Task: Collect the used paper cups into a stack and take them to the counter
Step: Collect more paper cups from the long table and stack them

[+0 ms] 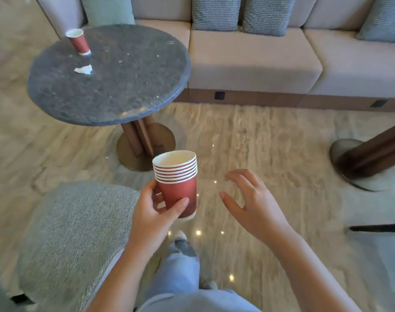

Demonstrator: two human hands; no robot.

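Note:
My left hand [155,212] grips a stack of several red paper cups [177,183] with white rims, held upright over the floor in front of me. Just right of the stack, my right hand [248,199] hovers with spread, relaxed fingers and holds nothing. One more red paper cup [78,41] stands alone at the far left edge of the round dark stone table [124,86], well beyond both hands. A small crumpled white scrap [84,69] lies on the table near that cup.
A beige sofa [255,61] with checked cushions runs along the back. The table's brown pedestal [144,143] stands just ahead of the stack. A grey upholstered seat [68,233] is at lower left; another dark pedestal base [360,158] is at right.

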